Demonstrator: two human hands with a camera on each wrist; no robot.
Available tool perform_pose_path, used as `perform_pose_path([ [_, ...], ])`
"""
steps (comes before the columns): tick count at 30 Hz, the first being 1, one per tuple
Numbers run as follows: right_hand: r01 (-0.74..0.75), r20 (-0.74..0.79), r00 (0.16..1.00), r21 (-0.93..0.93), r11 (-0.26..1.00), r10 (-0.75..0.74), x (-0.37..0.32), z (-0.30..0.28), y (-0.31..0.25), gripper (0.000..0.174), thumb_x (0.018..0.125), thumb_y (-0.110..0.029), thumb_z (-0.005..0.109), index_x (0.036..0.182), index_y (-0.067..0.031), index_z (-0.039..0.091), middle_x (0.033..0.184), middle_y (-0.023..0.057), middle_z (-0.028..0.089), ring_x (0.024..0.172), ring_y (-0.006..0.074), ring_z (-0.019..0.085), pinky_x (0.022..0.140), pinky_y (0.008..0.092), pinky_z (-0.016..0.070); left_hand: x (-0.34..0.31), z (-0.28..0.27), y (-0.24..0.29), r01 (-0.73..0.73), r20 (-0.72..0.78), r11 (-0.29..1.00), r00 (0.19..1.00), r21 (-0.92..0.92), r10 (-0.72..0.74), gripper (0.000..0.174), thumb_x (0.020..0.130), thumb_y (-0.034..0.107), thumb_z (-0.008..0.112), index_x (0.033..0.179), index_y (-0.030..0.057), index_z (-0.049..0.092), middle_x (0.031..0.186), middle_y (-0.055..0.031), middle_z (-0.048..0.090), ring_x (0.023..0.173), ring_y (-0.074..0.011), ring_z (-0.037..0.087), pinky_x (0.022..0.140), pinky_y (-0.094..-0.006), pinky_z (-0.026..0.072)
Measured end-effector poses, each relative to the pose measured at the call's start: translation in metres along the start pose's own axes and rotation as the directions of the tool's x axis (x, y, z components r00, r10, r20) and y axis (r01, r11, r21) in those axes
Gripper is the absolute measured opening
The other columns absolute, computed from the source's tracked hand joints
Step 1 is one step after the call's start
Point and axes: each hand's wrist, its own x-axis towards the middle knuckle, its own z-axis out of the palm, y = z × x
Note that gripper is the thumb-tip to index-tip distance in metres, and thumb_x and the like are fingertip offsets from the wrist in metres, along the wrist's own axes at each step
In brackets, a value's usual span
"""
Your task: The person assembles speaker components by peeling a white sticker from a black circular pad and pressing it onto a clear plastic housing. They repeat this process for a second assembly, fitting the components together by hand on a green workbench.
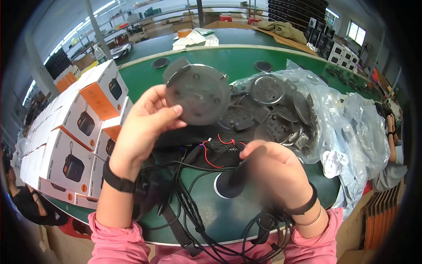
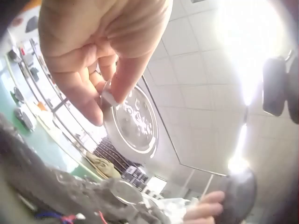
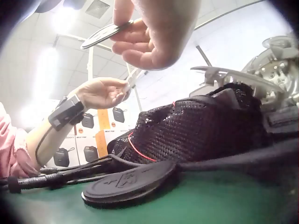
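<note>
My left hand (image 1: 151,116) pinches a smoky translucent disc (image 1: 200,94) by its edge, thumb in front, raised above the table. A rounded piece of similar tint shows behind the disc's upper left. My right hand (image 1: 281,171), blurred in the head view, is lower and to the right. Its thumb and fingers pinch a thin dark disc (image 3: 105,35) at the rim. Under that hand, a black round cover (image 3: 133,184) with raised marks lies on the green table. Beyond the hands, several dark round parts (image 1: 268,90) lie heaped on clear plastic.
Stacked white and orange boxes (image 1: 72,158) stand on the left. A black mesh pouch (image 3: 196,128) with red cords and black cables (image 1: 193,207) lie near the front. Clear plastic bagging (image 1: 343,119) spreads to the right, where another person's arm (image 1: 391,132) shows.
</note>
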Motion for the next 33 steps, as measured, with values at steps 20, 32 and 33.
perform_pose_path([
  [20,0.12,0.0,0.993,-0.064,0.991,-0.121,-0.002,0.008,0.014,0.014,0.085,0.0,0.051,0.097,0.0039,0.055,0.114,0.0078,0.046,0.105,0.0154,0.046,0.09,0.0288,0.0363,-0.06,0.041,-0.016,0.16,0.226,0.986,0.959,0.056,-0.168,0.024,0.083,0.006,0.053,0.106,-0.0015,0.054,0.093,-0.0049,0.056,0.084,-0.0092,0.053,0.075,-0.023,0.0424],
  [32,0.415,0.093,0.893,-0.544,0.729,-0.439,-0.014,0.007,0.008,0.015,0.078,-0.002,0.057,0.092,0.0007,0.06,0.105,0.0109,0.046,0.097,0.0183,0.047,0.081,0.0252,0.0365,-0.057,0.038,-0.025,-0.006,0.182,0.996,0.983,0.091,-0.01,0.021,0.084,0.002,0.043,0.1,-0.0032,0.055,0.089,-0.0047,0.054,0.079,-0.0116,0.052,0.071,-0.0262,0.0429],
  [33,0.382,0.113,0.91,-0.606,0.698,-0.399,-0.016,0.008,0.005,0.016,0.079,-0.001,0.057,0.094,0.0003,0.061,0.101,0.0098,0.048,0.092,0.017,0.048,0.077,0.025,0.0376,-0.057,0.038,-0.025,-0.006,0.189,0.998,0.982,0.067,-0.007,0.021,0.084,0.002,0.043,0.1,-0.0033,0.055,0.089,-0.0045,0.053,0.081,-0.0112,0.051,0.072,-0.0257,0.0425],
])
